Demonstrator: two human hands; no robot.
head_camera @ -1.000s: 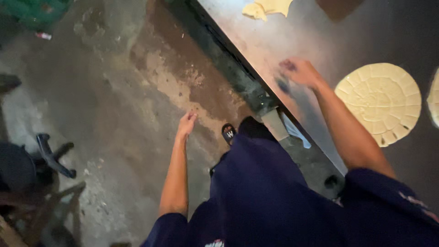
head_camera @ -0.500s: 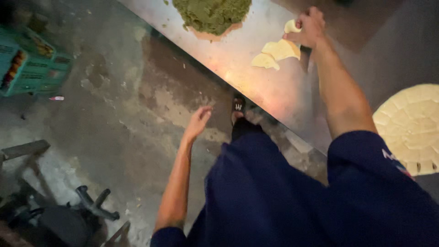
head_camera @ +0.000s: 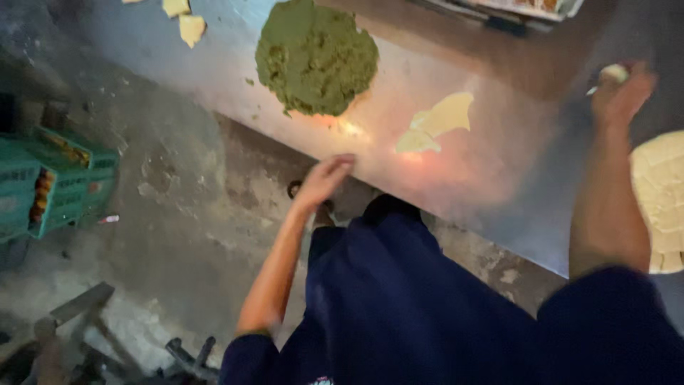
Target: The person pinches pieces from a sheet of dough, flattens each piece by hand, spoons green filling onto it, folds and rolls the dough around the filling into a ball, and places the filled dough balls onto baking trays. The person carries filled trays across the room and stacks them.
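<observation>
Two bare hands show in the head view, both reaching out from dark blue sleeves over a long metal table (head_camera: 499, 192). The right hand (head_camera: 621, 96) is raised over the far right part of the table, and its fingers are closed around a small pale lump of dough (head_camera: 614, 72) held at the fingertips; the picture is blurred there, so the exact pinch is hard to read. Just beside the right forearm, at the right edge, lies a round flat sheet of dough (head_camera: 662, 199) marked with a pattern of lines, partly cut off by the frame.

The left hand (head_camera: 324, 180) hangs at the near edge of the table, empty, with its fingers held loosely together and pointing toward the tabletop; whether it touches the edge cannot be told. Beyond it, on the table, sits a big mound of green filling (head_camera: 317, 57). Between the two hands lies a torn pale scrap of dough (head_camera: 438, 121), flat on the metal. Two smaller scraps (head_camera: 184, 20) lie near the far left end.

A green plastic crate (head_camera: 60, 185) stands on the stained concrete floor (head_camera: 178, 214) at the left, well apart from the table.
</observation>
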